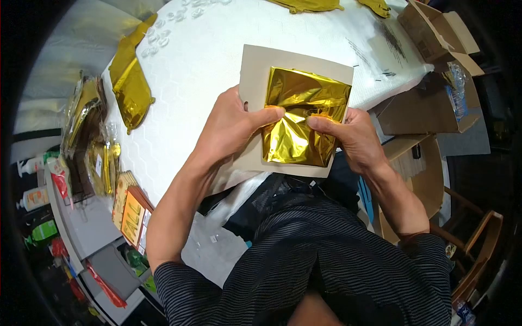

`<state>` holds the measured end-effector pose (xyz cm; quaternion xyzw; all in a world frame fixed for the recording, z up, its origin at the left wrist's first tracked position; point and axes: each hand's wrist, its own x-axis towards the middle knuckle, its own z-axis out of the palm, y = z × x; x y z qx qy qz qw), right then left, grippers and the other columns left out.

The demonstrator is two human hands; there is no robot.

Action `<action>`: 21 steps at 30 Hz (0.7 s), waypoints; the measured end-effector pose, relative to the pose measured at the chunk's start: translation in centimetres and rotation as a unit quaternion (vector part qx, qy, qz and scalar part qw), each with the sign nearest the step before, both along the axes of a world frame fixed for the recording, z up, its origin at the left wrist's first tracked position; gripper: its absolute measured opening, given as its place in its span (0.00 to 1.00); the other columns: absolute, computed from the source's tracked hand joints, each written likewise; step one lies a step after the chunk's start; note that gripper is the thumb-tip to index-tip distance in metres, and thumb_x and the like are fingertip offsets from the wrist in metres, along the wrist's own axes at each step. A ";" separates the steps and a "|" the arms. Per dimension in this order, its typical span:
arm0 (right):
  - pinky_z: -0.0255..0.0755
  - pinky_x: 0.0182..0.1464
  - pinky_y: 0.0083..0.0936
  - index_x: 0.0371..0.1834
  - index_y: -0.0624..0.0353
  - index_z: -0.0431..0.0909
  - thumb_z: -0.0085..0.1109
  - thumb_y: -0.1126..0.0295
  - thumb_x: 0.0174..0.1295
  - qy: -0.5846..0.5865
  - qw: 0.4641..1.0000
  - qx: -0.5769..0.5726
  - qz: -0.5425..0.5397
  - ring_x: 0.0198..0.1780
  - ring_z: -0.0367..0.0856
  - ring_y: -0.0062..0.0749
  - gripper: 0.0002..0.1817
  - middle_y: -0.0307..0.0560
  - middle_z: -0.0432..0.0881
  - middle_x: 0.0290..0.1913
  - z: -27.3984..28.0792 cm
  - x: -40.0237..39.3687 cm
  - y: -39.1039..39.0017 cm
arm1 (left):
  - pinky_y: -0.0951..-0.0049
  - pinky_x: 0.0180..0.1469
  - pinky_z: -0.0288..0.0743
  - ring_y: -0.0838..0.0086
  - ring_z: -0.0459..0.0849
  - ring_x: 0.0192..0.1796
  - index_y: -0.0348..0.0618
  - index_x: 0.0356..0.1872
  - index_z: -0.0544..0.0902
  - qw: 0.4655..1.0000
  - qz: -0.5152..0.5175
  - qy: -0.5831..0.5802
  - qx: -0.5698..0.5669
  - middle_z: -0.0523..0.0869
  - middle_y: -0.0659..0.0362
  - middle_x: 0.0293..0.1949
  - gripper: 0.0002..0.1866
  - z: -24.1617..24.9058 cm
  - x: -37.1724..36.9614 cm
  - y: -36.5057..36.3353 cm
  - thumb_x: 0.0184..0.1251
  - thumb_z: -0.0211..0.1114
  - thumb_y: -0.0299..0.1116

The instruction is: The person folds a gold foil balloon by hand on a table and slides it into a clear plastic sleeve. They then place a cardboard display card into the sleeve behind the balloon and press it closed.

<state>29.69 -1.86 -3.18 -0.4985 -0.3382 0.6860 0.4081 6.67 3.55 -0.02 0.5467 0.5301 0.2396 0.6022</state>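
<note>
Striped shirt [293,244]; left hand [231,122], right hand [356,137] seemingly pinch foil [298,137] and card [255,73] between them.

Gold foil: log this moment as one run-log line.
left hand: holds beige card, thumb on gold foil | right hand: same | foil: over card | card: at white table edge

Black shirt [272,255] with fine grey stripes; short, loose sleeves [187,293] in matching stripes; bare forearms [175,201]; a crease or seam on the front.
</note>
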 end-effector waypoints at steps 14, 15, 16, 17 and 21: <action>0.83 0.50 0.24 0.53 0.69 0.84 0.74 0.71 0.65 0.082 0.992 0.015 -0.092 0.44 0.88 0.25 0.17 0.46 0.90 0.47 -0.9 -0.1 0.2 | 0.68 0.61 0.81 0.63 0.84 0.62 0.48 0.59 0.88 0.936 -0.014 0.067 0.347 0.80 0.50 0.63 0.28 -1.6 -1.9 -5.2 0.55 0.75 0.16; 0.83 0.50 0.24 0.53 0.69 0.84 0.74 0.71 0.65 0.081 0.992 0.018 -0.094 0.44 0.88 0.25 0.17 0.46 0.90 0.47 -0.8 -0.1 0.1 | 0.70 0.57 0.82 0.63 0.85 0.59 0.48 0.56 0.90 0.936 0.000 0.057 0.348 0.81 0.50 0.61 0.26 -1.9 -1.8 -5.2 0.56 0.73 0.15; 0.83 0.51 0.25 0.53 0.70 0.84 0.72 0.71 0.66 0.075 0.992 0.020 -0.095 0.45 0.88 0.25 0.17 0.46 0.90 0.47 -0.8 -0.1 -0.1 | 0.70 0.57 0.82 0.63 0.85 0.59 0.48 0.56 0.90 0.935 -0.003 0.056 0.350 0.81 0.50 0.61 0.26 -2.1 -1.8 -5.2 0.56 0.73 0.15; 0.83 0.51 0.26 0.53 0.70 0.83 0.71 0.71 0.68 0.070 0.993 0.022 -0.098 0.45 0.88 0.25 0.16 0.47 0.89 0.48 -0.8 -0.1 -0.2 | 0.71 0.55 0.82 0.64 0.86 0.57 0.47 0.55 0.90 0.923 -0.011 0.063 0.379 0.82 0.50 0.59 0.23 -2.3 -1.9 -5.1 0.57 0.72 0.15; 0.84 0.51 0.26 0.53 0.70 0.83 0.71 0.71 0.68 0.070 0.992 0.039 -0.100 0.45 0.88 0.25 0.16 0.47 0.89 0.47 -0.8 -0.1 -0.4 | 0.71 0.55 0.83 0.63 0.87 0.55 0.44 0.51 0.92 0.928 -0.006 0.067 0.365 0.83 0.50 0.56 0.20 -2.5 -1.7 -5.4 0.60 0.69 0.14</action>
